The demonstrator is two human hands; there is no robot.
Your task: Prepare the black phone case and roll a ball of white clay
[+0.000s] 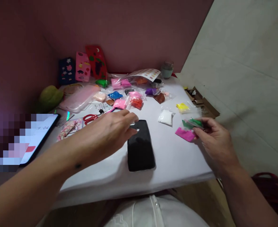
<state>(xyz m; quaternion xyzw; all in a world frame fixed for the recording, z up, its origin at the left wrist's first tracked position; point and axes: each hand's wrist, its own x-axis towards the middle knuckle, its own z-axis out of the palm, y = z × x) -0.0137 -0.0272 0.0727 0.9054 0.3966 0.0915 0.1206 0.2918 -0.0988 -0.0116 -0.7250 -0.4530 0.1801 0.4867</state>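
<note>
Clearly, small clear packets of coloured filling take up much of the white table [101,184]. At the right of the frame, the right hand [216,137] pinches the green packet [193,123] between thumb and fingers, its forearm rising from the lower right corner. A magenta packet [184,134] sits just below, close to the thumb; whether it is also gripped, I cannot tell. Nearby are the yellow packet [182,107], filled only in part, and the plump white packet [166,117].

Around the upper centre, more packets hold blue, red, purple, brown and pink stuff. Behind them, the glass jar [167,70] shows a pale green lower part, contents unclear. An open cardboard box [204,104] at the right holds small bits too dim to name.

The left forearm slants up from the lower left corner, and the left hand [116,129] is palm down, fingers bent and tips narrowly apart, by the upper end of the black phone case [141,149] at the frame's centre. I cannot tell whether those fingertips touch the case or hold anything.
</note>
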